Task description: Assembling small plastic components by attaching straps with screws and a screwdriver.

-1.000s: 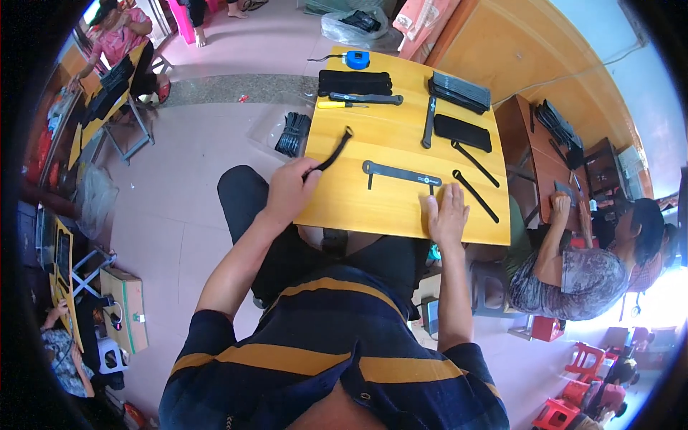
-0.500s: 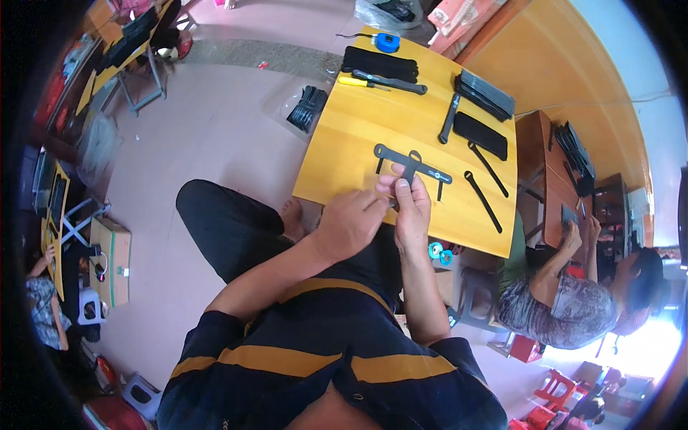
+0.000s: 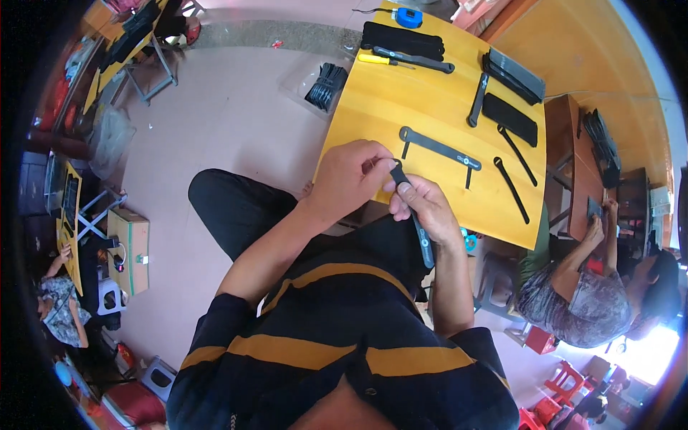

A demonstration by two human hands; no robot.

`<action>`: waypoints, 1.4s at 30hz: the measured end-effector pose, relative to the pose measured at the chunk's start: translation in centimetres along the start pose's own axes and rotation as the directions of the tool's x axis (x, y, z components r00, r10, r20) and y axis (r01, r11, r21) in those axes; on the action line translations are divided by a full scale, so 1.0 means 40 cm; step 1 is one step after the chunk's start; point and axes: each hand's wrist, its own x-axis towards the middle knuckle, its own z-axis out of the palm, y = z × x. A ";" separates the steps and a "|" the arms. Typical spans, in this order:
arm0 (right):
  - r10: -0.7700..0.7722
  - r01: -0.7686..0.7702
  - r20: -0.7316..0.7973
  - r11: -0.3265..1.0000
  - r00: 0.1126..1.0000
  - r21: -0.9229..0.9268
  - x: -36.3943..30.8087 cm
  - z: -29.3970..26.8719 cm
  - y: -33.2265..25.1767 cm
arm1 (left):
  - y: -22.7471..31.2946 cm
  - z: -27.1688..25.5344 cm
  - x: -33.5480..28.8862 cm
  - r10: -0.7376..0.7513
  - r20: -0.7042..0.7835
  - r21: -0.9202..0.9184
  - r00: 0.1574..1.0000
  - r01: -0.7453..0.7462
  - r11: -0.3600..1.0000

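Observation:
A black strap (image 3: 421, 240) with a small pale mark near its lower end hangs from my right hand (image 3: 433, 208), pinched between thumb and fingers. At the strap's upper end, my left hand (image 3: 351, 175) has its fingertips closed at the tip; they hide just how they grip it. Both hands are over the near edge of the yellow table (image 3: 373, 107). Just beyond them, a similar strap (image 3: 438, 148) with an eyelet lies flat across two short black strips. Two narrow black straps (image 3: 512, 190) lie to the right.
Farther back lie a blue tape measure (image 3: 408, 18), a yellow-handled screwdriver (image 3: 376, 59), a black strap pile (image 3: 401, 41) and stacked black straps (image 3: 514, 75). A bag of black pieces (image 3: 326, 86) sits on the floor at left. Another person (image 3: 573, 304) works at the right table.
The held strap has swung from upright over the table to hanging down from my right hand. My left hand has moved up to its eyelet end. The view has shifted slightly.

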 end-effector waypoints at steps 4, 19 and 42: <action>0.044 -0.044 0.006 0.999 0.999 -0.014 -0.012 -0.018 -0.005 | -0.027 -0.001 0.003 -0.141 0.094 -0.022 0.985 0.144 0.989; 0.102 -0.103 -0.404 0.994 0.909 0.020 -0.137 -0.260 0.022 | -0.108 0.068 0.073 -0.416 0.140 -0.070 0.899 0.428 0.901; 0.111 -0.087 -0.650 0.994 0.752 0.070 -0.040 -0.358 0.063 | -0.161 0.109 0.188 -0.404 0.246 0.352 0.881 0.307 0.884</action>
